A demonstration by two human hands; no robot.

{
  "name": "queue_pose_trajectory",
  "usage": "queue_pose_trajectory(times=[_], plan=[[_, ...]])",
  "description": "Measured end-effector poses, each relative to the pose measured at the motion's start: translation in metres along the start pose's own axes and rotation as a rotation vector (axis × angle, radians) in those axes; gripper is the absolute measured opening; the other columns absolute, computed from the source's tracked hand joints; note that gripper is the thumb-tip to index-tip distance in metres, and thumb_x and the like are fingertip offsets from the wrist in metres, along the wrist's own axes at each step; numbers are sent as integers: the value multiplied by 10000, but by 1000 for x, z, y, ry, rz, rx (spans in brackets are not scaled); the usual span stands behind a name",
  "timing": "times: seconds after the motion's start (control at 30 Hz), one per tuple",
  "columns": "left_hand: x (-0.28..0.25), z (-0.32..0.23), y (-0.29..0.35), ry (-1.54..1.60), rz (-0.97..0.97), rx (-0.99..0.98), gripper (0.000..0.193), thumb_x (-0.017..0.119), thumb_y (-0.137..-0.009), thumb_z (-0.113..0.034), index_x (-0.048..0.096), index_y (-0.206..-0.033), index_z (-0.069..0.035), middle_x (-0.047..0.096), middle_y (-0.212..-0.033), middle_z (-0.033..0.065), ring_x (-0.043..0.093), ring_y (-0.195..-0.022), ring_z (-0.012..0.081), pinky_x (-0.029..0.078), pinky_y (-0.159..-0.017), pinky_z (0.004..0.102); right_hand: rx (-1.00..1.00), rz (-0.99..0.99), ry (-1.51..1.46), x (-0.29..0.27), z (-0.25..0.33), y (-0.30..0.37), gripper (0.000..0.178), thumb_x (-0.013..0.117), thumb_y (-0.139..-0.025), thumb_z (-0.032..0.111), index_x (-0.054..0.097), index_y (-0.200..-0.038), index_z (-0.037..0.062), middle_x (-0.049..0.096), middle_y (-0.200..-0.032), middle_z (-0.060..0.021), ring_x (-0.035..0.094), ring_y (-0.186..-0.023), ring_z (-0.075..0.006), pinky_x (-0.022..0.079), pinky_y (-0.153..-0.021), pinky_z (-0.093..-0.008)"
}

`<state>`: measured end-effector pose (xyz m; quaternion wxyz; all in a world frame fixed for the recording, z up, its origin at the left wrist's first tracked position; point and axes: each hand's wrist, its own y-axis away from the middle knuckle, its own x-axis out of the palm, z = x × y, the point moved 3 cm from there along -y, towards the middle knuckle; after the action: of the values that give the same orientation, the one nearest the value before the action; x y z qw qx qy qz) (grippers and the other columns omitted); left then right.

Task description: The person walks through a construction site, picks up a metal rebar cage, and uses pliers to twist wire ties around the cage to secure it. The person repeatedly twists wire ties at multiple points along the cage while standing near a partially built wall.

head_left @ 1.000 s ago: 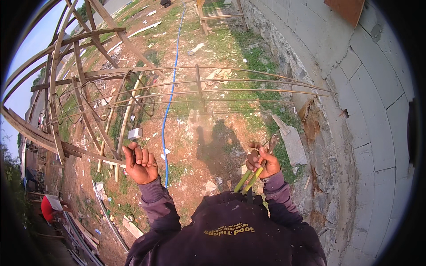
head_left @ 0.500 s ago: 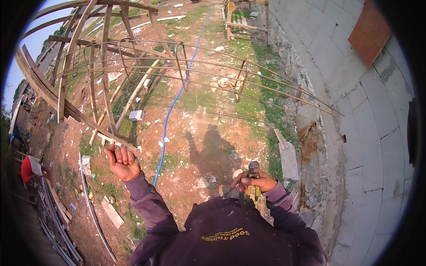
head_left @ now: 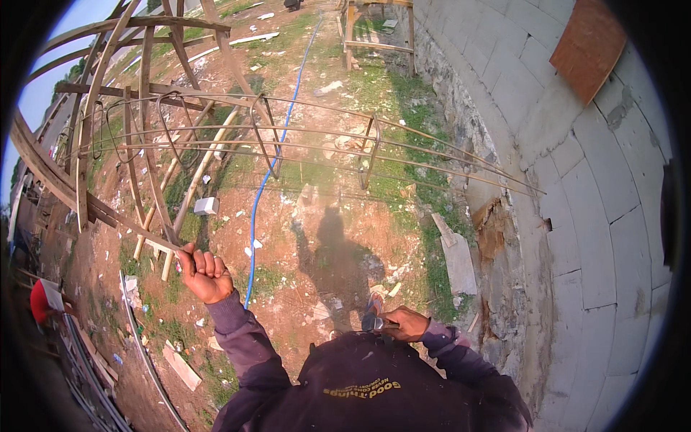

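On rubble-strewn ground (head_left: 223, 237) beside a grey block wall (head_left: 594, 245), gripping a metal-headed tool (head_left: 372, 324) ahead of a dark sweatshirt (head_left: 371, 363) with the right hand (head_left: 407, 324), and holding the left hand (head_left: 209, 277) loosely curled, impossible to tell whether pinching anything. Facing a rebar frame (head_left: 374, 140) beyond both hands, long axis crosswise toward the ground's right edge at the wall, nearer the left hand.

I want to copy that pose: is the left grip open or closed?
Closed: the left grip has its fingers curled in toward the palm. I can't tell whether it holds anything.
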<state>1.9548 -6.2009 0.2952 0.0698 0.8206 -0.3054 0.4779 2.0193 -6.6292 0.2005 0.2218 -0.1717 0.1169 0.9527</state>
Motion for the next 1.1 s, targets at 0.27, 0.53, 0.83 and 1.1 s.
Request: queue_pose_trajectory(times=[0.27, 0.53, 0.83, 1.1], plan=[[90, 151, 74, -342, 113, -187, 336, 473, -1052, -274, 568, -870, -9, 355, -608, -32, 318, -520, 72, 298, -495, 246, -153, -640, -23, -87, 5, -37, 253, 634, -938, 129, 678, -1159, 14, 679, -825, -114, 629, -740, -247, 479, -664, -363], [122, 236, 129, -543, 278, -281, 327, 496, -1042, -283, 642, -966, 0, 623, -1011, 104, 599, -1001, 208, 459, -877, 343, -37, -642, -329, -55, 9, -101, 250, 625, -948, 118, 672, -1150, -22, 636, -726, -51, 538, -621, -82, 434, -564, -274], [149, 222, 32, -1318, 878, 714, 581, 625, -928, -393, 474, -1394, -79, 468, -1430, 144, 412, -1363, 365, 270, -1154, 541, 118, -917, -360, -71, -10, -106, 251, 571, -995, 173, 665, -1051, -53, 652, -835, -88, 579, -751, -115, 458, -658, -303], [96, 280, -17, -1642, 1318, 694, 864, 706, -814, -508, 373, -1470, -54, 505, -1334, 164, 464, -1278, 348, 202, -1197, 585, 117, -617, -22, -41, -28, -97, 405, 551, -1010, 232, 574, -1323, -24, 556, -631, 10, 485, -565, -81, 381, -526, -277]])
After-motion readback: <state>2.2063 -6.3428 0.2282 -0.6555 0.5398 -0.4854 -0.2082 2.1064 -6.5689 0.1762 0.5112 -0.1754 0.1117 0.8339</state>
